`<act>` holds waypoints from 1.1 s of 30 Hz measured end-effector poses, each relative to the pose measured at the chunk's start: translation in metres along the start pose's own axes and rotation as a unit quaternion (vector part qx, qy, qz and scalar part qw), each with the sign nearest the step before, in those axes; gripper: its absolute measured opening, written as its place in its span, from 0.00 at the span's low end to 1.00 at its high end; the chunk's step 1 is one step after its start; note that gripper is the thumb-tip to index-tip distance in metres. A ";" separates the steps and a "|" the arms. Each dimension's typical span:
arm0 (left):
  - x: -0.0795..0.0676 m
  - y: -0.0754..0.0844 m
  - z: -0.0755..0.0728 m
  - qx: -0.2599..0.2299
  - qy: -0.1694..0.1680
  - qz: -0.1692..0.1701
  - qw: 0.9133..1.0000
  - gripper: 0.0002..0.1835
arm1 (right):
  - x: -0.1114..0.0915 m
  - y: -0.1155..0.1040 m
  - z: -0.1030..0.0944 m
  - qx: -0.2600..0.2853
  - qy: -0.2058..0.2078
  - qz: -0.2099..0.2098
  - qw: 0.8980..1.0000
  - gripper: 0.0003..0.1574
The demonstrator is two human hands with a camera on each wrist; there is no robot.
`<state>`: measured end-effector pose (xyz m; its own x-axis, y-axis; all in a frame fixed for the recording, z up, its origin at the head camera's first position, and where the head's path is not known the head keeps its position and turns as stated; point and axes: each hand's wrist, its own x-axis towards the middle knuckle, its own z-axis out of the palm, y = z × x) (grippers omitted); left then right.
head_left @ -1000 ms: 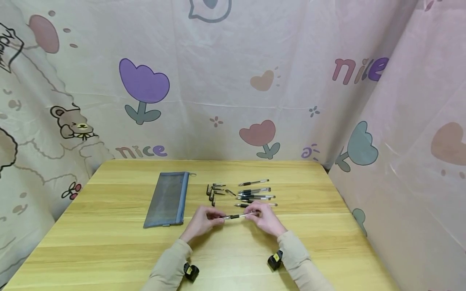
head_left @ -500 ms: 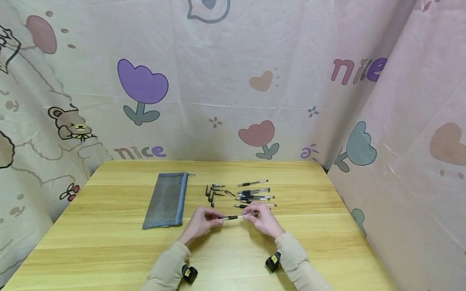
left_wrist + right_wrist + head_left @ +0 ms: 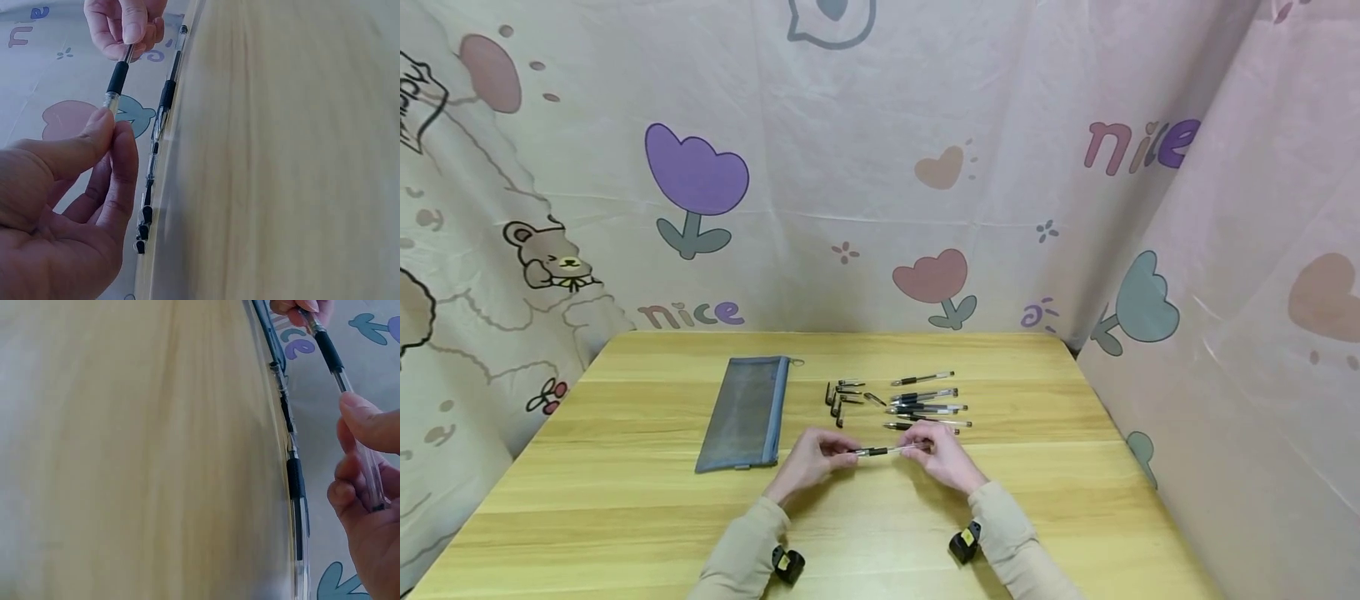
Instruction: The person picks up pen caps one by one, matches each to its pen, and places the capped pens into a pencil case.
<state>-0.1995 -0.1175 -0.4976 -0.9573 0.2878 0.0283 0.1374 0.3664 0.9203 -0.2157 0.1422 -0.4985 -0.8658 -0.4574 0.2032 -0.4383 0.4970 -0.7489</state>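
A gel pen (image 3: 874,452) with a black grip and clear barrel is held level between both hands, just above the table. My left hand (image 3: 816,458) pinches its tip end between thumb and fingers; in the left wrist view the fingertips hide the very point. My right hand (image 3: 946,454) grips the clear barrel (image 3: 370,472) near the back end, thumb on top, as the right wrist view shows. Beyond the hands lie several similar pens (image 3: 925,393), points to the left. Beside them are several small pen caps (image 3: 848,390), dark with clips.
A grey-blue mesh zip pouch (image 3: 741,417) lies flat left of the caps. The wooden table (image 3: 625,500) reaches back to a patterned curtain (image 3: 820,167), which also hangs at both sides. Each wrist wears a small black camera (image 3: 966,543).
Both hands keep hold of the pen and stay nearly in place. The right hand has shifted very slightly toward the left. The loose pens, caps and pouch lie as before.
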 end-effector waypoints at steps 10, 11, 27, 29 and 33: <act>-0.005 -0.006 -0.004 0.038 0.008 -0.011 0.999 0.10 | -0.007 0.012 -0.010 -0.035 -0.034 0.049 0.998 0.10; -0.006 -0.006 -0.006 0.043 0.008 -0.011 0.999 0.10 | -0.008 0.014 -0.012 -0.039 -0.035 0.055 0.997 0.10; -0.007 -0.006 -0.006 0.103 -0.012 -0.002 0.995 0.07 | -0.011 0.025 -0.024 -0.064 -0.069 0.013 0.995 0.08; -0.007 -0.006 -0.006 0.102 -0.014 -0.003 0.995 0.06 | -0.011 0.026 -0.024 -0.059 -0.069 0.018 0.996 0.07; -0.006 -0.006 -0.005 0.101 -0.012 -0.007 0.995 0.06 | -0.011 0.027 -0.022 -0.051 -0.068 0.034 0.996 0.05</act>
<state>-0.1955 -0.1264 -0.5013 -0.9534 0.3017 0.0043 0.1745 0.5398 0.8235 -0.2235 0.1769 -0.5065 -0.8565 -0.5124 0.0618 -0.4083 0.5995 -0.6884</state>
